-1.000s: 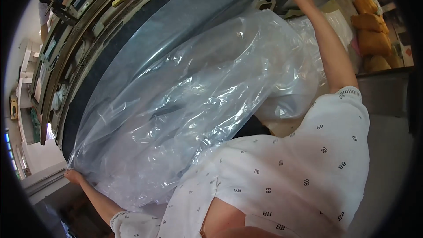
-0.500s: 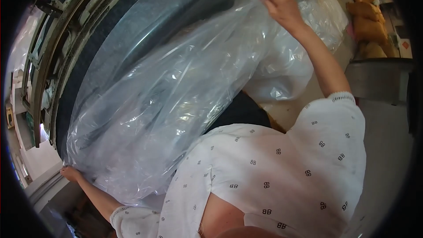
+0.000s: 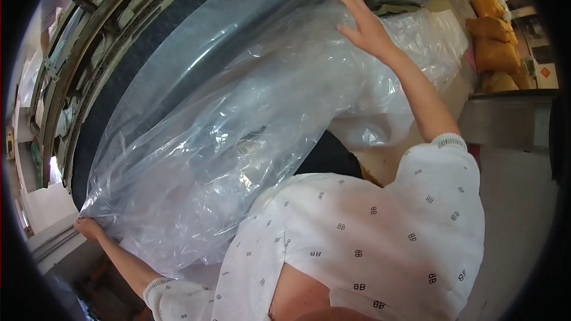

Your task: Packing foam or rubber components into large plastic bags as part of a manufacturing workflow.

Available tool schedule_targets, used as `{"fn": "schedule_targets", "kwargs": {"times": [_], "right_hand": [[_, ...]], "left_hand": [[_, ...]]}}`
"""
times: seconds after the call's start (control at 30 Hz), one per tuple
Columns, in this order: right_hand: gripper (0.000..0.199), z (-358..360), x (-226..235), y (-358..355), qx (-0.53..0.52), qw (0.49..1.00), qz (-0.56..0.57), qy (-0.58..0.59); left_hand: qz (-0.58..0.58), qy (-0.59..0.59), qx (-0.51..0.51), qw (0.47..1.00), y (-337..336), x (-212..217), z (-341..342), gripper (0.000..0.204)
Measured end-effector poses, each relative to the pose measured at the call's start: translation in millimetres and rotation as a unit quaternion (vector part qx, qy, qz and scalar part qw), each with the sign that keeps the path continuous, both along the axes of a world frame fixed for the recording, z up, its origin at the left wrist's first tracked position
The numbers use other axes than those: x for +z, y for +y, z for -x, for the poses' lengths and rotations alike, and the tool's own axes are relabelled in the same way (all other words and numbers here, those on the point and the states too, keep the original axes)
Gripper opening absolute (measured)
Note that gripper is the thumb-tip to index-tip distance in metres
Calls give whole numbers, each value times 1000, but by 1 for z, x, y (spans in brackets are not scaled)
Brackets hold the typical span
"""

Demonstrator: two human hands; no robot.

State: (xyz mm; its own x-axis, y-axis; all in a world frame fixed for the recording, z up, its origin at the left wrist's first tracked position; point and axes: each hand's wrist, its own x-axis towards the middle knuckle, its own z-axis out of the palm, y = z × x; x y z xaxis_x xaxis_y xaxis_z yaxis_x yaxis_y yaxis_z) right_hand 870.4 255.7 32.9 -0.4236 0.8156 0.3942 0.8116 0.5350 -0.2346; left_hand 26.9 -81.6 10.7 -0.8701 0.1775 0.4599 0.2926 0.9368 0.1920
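Note:
A large clear plastic bag (image 3: 238, 142) is spread over a big dark grey flat panel (image 3: 196, 47) that leans in front of me. My left hand (image 3: 88, 227) grips the bag's lower left corner at the panel's edge. My right hand (image 3: 364, 24) is raised at the upper right with fingers spread, its palm against the plastic near the panel's top corner. I wear a white patterned short-sleeved top (image 3: 369, 244).
Behind the panel stand several framed boards and metal strips (image 3: 71, 41). More crumpled clear plastic (image 3: 428, 41) lies on the floor at the right. Orange-yellow sacks (image 3: 493, 35) are stacked at the far right beside a grey surface (image 3: 505, 122).
My right hand has come down and left from the panel's top corner and its fingers have spread open on the plastic. The left hand keeps its hold on the bag's corner.

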Motion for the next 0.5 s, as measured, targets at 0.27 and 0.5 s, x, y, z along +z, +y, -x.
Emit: {"fn": "schedule_targets", "kwargs": {"times": [0.27, 0.5], "right_hand": [[65, 32, -9, 19, 100, 986, 78, -107], [59, 67, -92, 15, 50, 992, -119, -18]], "left_hand": [[7, 26, 22, 999, -2, -1, 18, 38], [-5, 10, 8, 1000, 1, -2, 15, 39]]}}
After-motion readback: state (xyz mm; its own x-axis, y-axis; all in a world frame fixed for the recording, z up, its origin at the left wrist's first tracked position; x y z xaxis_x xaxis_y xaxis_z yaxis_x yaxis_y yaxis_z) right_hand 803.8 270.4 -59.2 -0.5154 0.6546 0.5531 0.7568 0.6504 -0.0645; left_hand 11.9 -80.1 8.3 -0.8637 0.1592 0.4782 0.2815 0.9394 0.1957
